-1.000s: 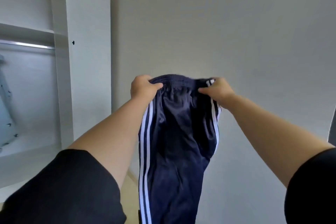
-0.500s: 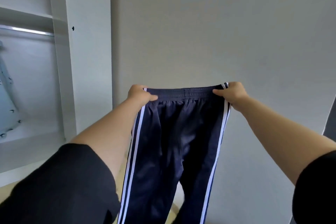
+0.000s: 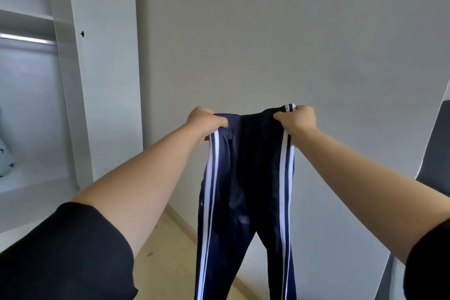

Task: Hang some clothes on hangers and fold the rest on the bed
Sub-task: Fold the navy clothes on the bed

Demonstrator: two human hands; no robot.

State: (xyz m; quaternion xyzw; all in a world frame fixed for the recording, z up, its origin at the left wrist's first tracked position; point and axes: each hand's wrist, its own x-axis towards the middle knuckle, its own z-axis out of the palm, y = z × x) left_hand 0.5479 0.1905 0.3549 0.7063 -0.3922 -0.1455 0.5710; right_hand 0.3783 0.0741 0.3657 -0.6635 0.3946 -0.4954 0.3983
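Navy track pants [image 3: 248, 178] with white side stripes hang in front of me at arm's length, both legs dropping out of the bottom of the view. My left hand [image 3: 205, 120] grips the left end of the waistband. My right hand [image 3: 298, 119] grips the right end, fingers curled over the fabric. The waistband sags and bunches between the two hands. The bed and any hangers are out of view.
An open white wardrobe [image 3: 97, 80] stands at the left with a metal hanging rail [image 3: 26, 39] and a pale patterned garment [image 3: 4, 161] inside. A plain grey wall is ahead, light wooden floor [image 3: 170, 251] below, and a dark panel [image 3: 435, 141] at the right edge.
The waistband was bunched, then stretched wide and flat half a second ago; now my hands have come closer together and it sags again. The view has tilted slightly downward.
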